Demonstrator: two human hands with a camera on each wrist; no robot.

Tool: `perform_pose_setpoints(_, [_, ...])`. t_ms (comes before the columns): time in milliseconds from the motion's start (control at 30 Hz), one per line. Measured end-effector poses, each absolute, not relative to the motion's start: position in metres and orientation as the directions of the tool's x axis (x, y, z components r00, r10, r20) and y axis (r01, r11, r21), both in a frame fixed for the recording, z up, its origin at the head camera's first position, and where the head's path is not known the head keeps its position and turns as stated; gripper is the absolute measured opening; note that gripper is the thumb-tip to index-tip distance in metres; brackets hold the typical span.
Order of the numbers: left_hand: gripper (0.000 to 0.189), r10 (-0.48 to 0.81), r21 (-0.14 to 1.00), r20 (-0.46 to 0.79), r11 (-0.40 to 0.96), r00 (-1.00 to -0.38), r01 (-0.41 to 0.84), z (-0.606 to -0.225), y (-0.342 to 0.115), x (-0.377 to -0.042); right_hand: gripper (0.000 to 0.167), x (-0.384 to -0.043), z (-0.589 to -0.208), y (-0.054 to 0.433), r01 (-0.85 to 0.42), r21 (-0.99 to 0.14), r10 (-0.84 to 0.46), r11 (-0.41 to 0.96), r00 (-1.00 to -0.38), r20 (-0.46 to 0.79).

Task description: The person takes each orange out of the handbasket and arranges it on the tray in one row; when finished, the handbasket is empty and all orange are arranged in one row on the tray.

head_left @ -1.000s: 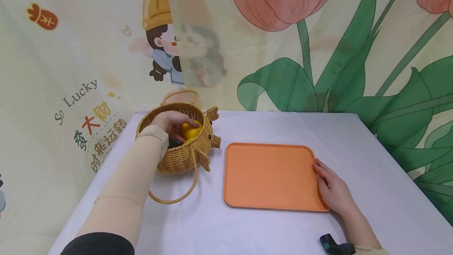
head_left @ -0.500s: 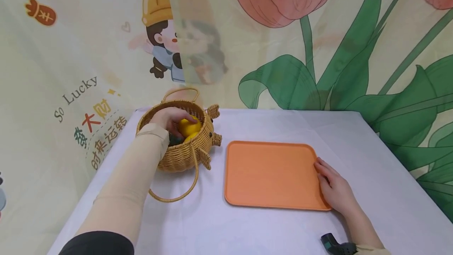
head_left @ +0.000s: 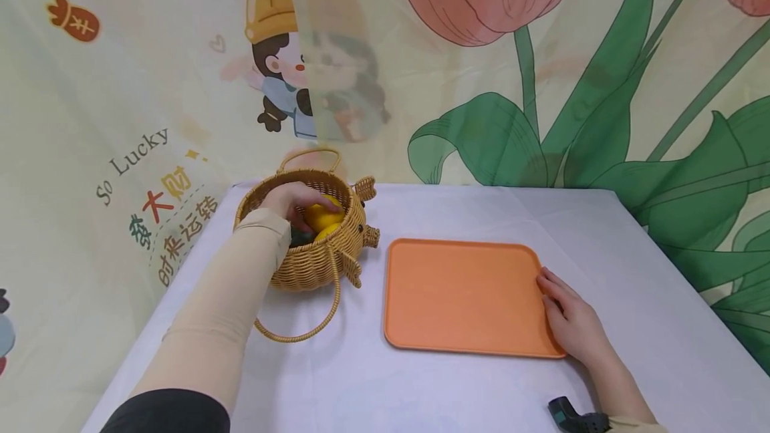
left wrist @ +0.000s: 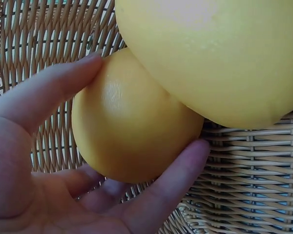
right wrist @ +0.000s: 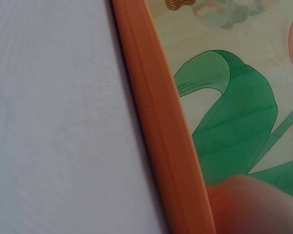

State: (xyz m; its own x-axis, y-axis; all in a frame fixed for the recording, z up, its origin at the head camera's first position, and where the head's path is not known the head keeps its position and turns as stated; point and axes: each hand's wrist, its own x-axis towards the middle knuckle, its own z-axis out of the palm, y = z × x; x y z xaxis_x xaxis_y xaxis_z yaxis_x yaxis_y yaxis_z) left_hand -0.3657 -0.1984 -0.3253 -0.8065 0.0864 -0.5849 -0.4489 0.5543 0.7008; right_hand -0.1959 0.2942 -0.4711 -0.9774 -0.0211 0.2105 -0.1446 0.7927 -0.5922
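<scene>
Beige left sleeve (head_left: pixel 231 286), black upper cuff.

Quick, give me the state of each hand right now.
Left hand: inside the wicker basket, fingers curled round a yellow fruit.
Right hand: open, holding nothing, fingers resting against the orange tray edge.

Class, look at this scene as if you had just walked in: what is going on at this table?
A person sits at a table covered in white. Their left hand reaches into a wicker basket and grips a yellow fruit, with a second, larger yellow fruit pressed against it. Their right hand rests against the right edge of an orange tray, which has nothing on it.
</scene>
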Motion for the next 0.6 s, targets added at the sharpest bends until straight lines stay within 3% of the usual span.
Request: perform_pose_setpoints(600, [0.084,0.085,0.679,-0.579,0.601,-0.811,-0.422,-0.3254,-0.1978,-0.3649,0.044,-0.1953,-0.4687,0.2941,-0.139,-0.596,-0.02,0.791,-0.979,0.202])
